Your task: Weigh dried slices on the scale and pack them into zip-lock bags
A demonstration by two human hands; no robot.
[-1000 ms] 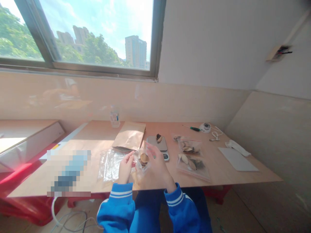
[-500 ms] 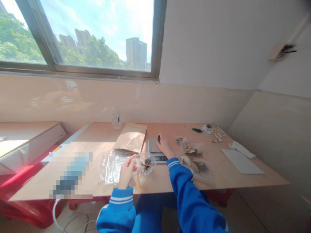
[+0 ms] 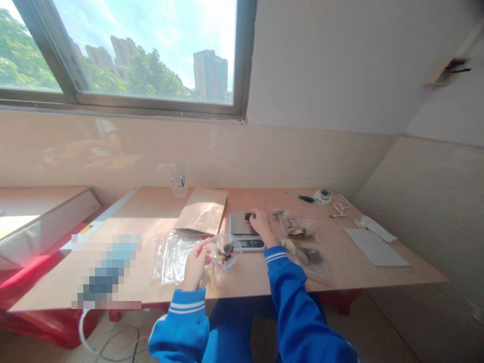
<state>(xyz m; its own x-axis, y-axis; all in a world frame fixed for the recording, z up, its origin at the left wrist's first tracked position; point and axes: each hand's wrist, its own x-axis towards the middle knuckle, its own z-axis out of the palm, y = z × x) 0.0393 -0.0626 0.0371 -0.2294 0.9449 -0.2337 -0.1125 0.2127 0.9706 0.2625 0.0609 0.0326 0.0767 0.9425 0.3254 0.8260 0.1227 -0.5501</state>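
Note:
My left hand (image 3: 196, 262) is closed on the edge of a small clear zip bag (image 3: 235, 258), which holds several dark and tan dried pieces (image 3: 228, 250). Over the plate of a kitchen scale (image 3: 238, 228), my right hand (image 3: 262, 224) pinches a dark dried piece (image 3: 248, 216). Whether that piece rests on the plate is hard to tell. The scale's display shows below the plate, its digits too small to read. To the right of my right hand lie clear bags of dried slices (image 3: 298, 231), with another bag (image 3: 308, 255) nearer me.
Flat clear bags (image 3: 176, 262) lie left of my left hand, below a brown paper pouch (image 3: 202, 212). A plastic bottle (image 3: 178, 184) stands at the back. Toward the right are a green screwdriver (image 3: 306, 198), a white dome camera (image 3: 324, 196) and a white sheet (image 3: 374, 247).
My right hand has shifted slightly right, its fingers now bunched at the dark piece, and more of the scale's display shows. My left hand still holds the bag. The view has tilted slightly.

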